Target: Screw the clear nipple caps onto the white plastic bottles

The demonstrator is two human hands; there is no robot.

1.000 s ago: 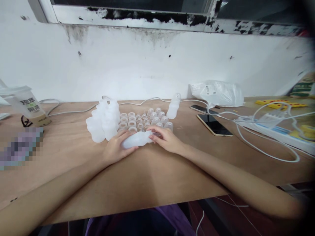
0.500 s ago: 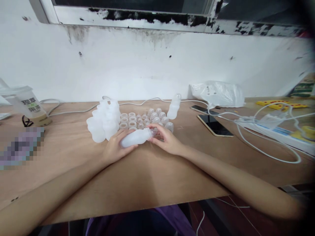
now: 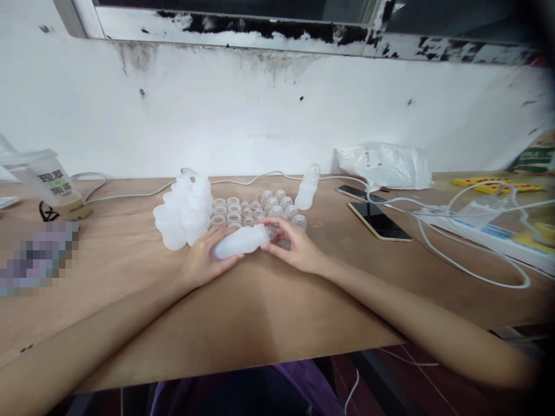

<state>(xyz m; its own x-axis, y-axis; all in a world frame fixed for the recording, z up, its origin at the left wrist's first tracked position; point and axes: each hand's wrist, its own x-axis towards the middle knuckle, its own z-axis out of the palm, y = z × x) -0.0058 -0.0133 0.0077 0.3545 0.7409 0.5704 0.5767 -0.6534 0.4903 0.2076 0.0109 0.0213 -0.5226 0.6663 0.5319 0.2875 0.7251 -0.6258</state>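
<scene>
My left hand (image 3: pixel 202 263) grips a small white plastic bottle (image 3: pixel 238 242), tilted with its neck pointing right and up. My right hand (image 3: pixel 295 247) pinches a clear cap (image 3: pixel 272 232) at the bottle's neck. Just behind the hands lie rows of white rings (image 3: pixel 226 211) and clear dome caps (image 3: pixel 277 208). A cluster of empty white bottles (image 3: pixel 182 213) stands to the left of them. One capped bottle (image 3: pixel 307 188) stands alone farther back.
A drink cup (image 3: pixel 50 184) stands at far left on the wooden table (image 3: pixel 269 312). Two phones (image 3: pixel 378 219) lie right of centre, with a white plastic bag (image 3: pixel 384 164) behind. White cables and a power strip (image 3: pixel 481 231) cover the right side.
The bottle has been lifted off the table and its neck tipped upward. My right hand has closed in around the cap at the neck.
</scene>
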